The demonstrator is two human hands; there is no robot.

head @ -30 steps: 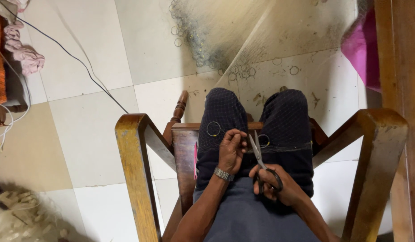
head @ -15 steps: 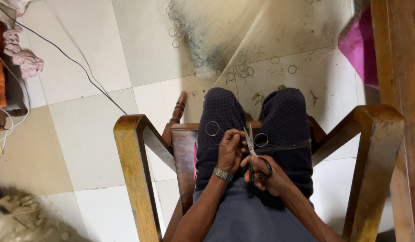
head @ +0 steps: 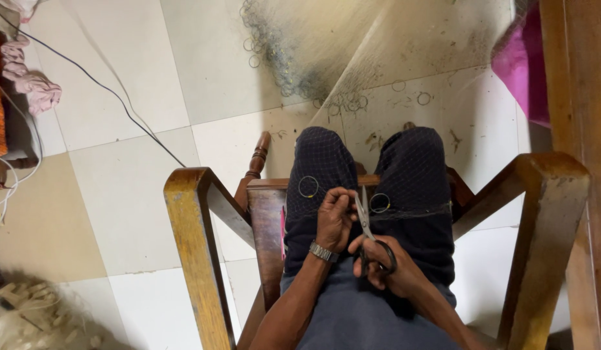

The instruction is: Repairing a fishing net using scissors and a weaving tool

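Tiled floor (head: 138,188) unchanged; right hand (head: 384,262) raised scissors (head: 365,223) — beside left hand (head: 334,217).

Left hand (head: 335,219) in a pinching grip, right hand (head: 386,264) fingers curled, both over the lap

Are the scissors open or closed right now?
Nearly closed. The scissors in the right hand show their blades together as one narrow strip, pointing up beside the left hand, which pinches the fishing net.

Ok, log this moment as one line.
left hand: pinching fishing net | right hand: holding scissors, blades at net | seated, wooden chair
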